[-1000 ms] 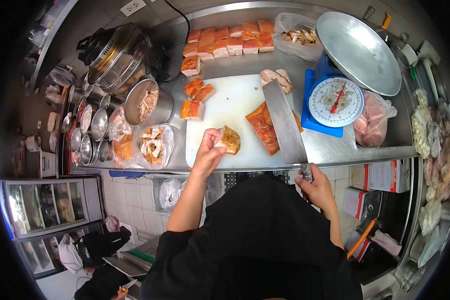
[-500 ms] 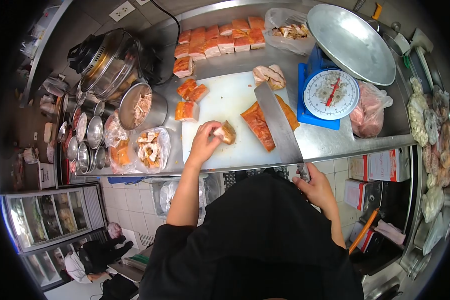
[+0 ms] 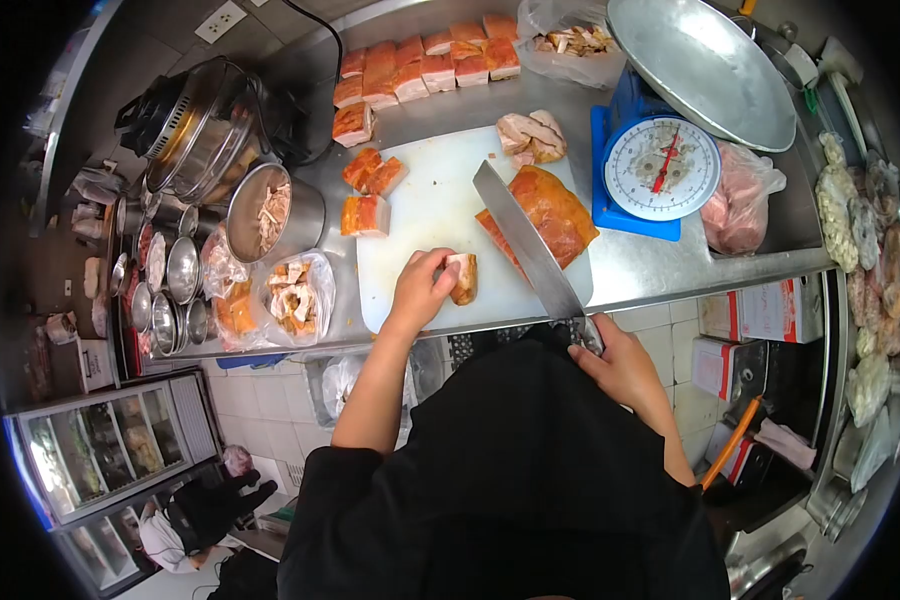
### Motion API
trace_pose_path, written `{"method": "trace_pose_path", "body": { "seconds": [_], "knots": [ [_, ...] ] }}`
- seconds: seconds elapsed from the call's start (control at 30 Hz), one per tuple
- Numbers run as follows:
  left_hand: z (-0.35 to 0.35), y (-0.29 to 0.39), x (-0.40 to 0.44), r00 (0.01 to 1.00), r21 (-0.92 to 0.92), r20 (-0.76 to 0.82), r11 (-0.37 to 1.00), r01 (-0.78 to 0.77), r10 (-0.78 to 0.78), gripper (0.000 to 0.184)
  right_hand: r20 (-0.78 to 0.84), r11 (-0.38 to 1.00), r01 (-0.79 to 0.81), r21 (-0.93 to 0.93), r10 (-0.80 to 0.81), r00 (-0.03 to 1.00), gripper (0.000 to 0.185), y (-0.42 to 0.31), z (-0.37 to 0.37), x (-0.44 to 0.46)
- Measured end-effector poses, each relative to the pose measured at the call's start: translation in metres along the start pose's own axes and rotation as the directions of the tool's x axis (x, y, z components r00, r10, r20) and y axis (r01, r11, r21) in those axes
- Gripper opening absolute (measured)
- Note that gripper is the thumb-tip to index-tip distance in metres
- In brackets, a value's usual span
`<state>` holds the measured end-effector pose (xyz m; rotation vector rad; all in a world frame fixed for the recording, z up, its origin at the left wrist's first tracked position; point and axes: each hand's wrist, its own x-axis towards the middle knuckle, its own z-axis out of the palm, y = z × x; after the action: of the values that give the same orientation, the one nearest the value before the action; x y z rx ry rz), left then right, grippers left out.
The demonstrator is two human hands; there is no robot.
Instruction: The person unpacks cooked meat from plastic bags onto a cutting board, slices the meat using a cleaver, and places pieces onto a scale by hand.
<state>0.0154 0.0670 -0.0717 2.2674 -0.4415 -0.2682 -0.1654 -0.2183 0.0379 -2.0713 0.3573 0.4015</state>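
Observation:
Fingers of my left hand [image 3: 422, 291] pinch a small brown-edged piece of pork [image 3: 462, 279] on the white cutting board [image 3: 430, 210]. My right hand [image 3: 618, 362] grips the handle of a large knife [image 3: 530, 243], its broad blade slanting up and left across the board. Partly behind the blade lies a big slab of roast pork [image 3: 550, 217] with orange-brown skin. A paler meat chunk [image 3: 532, 137] rests at the board's top right. Several cut pork blocks [image 3: 366, 215] sit along the left edge of the board.
Rows of pork blocks [image 3: 410, 72] line the counter's back. A blue dial scale [image 3: 660, 168] with a metal pan stands right. A metal pot [image 3: 295, 215] and a bag of meat pieces [image 3: 295, 298] are left. Another person [image 3: 195, 520] is at lower left.
The knife has shifted left over the slab, uncovering more of its right side. My left hand has turned the small pork piece and moved slightly right. The camera view has shifted a little.

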Motion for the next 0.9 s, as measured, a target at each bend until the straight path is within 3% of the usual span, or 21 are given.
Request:
{"method": "trace_pose_path", "body": {
  "seconds": [0.23, 0.3, 0.33, 0.4, 0.43, 0.5, 0.53, 0.67, 0.77, 0.87, 0.9],
  "knots": [
    [-0.004, 0.0, -0.019, 0.999, -0.032, 0.035, 0.999, -0.007, 0.008, 0.034, 0.034, 0.998, -0.029, -0.052, 0.03, 0.999, 0.041, 0.003, 0.001, 0.001],
    [-0.004, -0.008, -0.035, 0.973, -0.074, 0.016, 0.97, -0.229, 0.231, 0.047, 0.035, 0.998, -0.031, -0.054, 0.033, 0.999, 0.041, 0.004, 0.0, 0.001],
    [-0.003, -0.009, -0.041, 0.975, -0.077, 0.009, 0.972, -0.221, 0.223, 0.047, 0.021, 0.997, -0.048, -0.061, 0.049, 0.999, 0.041, 0.005, 0.0, 0.001],
    [0.0, -0.007, -0.056, 0.953, -0.11, 0.052, 0.95, -0.293, 0.3, 0.069, 0.022, 0.995, -0.063, -0.079, 0.065, 0.998, 0.04, 0.005, 0.001, 0.002],
    [0.003, -0.006, -0.062, 0.957, -0.113, 0.043, 0.953, -0.28, 0.286, 0.069, 0.013, 0.996, -0.076, -0.048, 0.076, 0.997, 0.039, 0.004, 0.0, 0.002],
    [0.011, -0.001, -0.069, 0.986, -0.241, 0.092, 0.964, -0.115, 0.141, 0.09, 0.009, 0.996, -0.088, -0.024, 0.088, 0.996, 0.038, 0.002, 0.002, 0.003],
    [0.013, 0.001, -0.072, 0.99, -0.248, 0.058, 0.962, -0.111, 0.13, 0.097, -0.003, 0.997, -0.079, -0.021, 0.079, 0.997, 0.037, 0.001, 0.002, 0.003],
    [0.013, 0.01, -0.072, 0.996, -0.331, 0.061, 0.943, -0.035, 0.059, 0.101, -0.027, 1.0, -0.015, -0.015, 0.015, 1.0, 0.031, 0.01, 0.005, 0.006],
    [0.007, 0.016, -0.072, 0.996, -0.263, 0.085, 0.965, 0.003, 0.02, 0.099, 0.009, 0.998, -0.05, -0.046, 0.051, 0.999, 0.031, 0.004, 0.004, 0.007],
    [0.012, 0.012, -0.065, 0.996, -0.217, 0.072, 0.975, -0.04, 0.057, 0.086, 0.001, 0.999, 0.007, -0.047, -0.007, 1.0, 0.037, 0.007, 0.006, 0.007],
    [0.02, 0.006, -0.063, 0.997, -0.322, -0.002, 0.943, -0.079, 0.083, 0.081, -0.004, 0.999, 0.01, -0.048, -0.01, 1.0, 0.037, 0.006, 0.005, 0.007]
  ]
}}
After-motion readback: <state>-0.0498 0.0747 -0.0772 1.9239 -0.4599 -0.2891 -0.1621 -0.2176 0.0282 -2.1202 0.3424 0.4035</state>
